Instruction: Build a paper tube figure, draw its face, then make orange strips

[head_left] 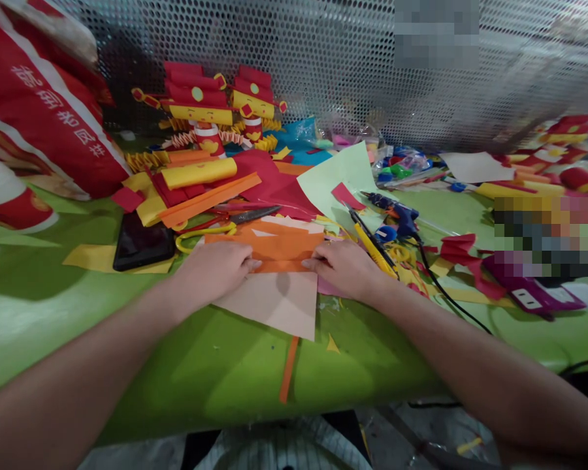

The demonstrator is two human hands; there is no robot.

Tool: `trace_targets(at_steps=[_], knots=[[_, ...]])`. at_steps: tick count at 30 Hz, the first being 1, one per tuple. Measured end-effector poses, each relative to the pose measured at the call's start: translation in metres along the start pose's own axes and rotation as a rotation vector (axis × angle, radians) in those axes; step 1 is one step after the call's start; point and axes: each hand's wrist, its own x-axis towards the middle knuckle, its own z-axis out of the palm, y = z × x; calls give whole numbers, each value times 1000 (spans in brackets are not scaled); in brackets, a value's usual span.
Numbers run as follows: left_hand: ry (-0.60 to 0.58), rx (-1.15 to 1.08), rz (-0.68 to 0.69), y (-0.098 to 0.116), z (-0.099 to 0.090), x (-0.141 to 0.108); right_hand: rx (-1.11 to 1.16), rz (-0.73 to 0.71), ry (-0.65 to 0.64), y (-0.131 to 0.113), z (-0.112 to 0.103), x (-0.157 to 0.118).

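A sheet of orange paper (281,247) lies before me with a folded strip along its near edge. My left hand (220,269) pinches that edge at its left end, fingers closed. At the right end my right hand (342,264) grips the same edge between thumb and curled fingers. Beneath the orange paper is a pale pinkish-beige sheet (280,303). A narrow orange strip (289,369) sticks out below it toward the table's front edge. Just beyond the paper are black-bladed scissors (249,214) and yellow handles (191,238). A yellow cutter (370,245) lies beside my right hand.
A black phone (144,240) lies at left near paper cups (17,196) and a red bag (44,98). Paper figures (200,104) stand at the back. A blue glue gun (392,212) with a cord, a purple power strip (532,284) and paper scraps cover the right side.
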Motion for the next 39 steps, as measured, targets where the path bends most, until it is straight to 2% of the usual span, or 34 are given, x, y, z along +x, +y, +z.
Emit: trace_targets(at_steps=[6, 16, 39], knots=[[-5, 26, -23, 2, 0, -1, -37, 17, 14, -2, -1, -1], [63, 99, 45, 1, 2, -2, -147, 23, 25, -4, 1, 2], [46, 93, 16, 2, 3, -3, -206, 88, -14, -10, -3, 3]])
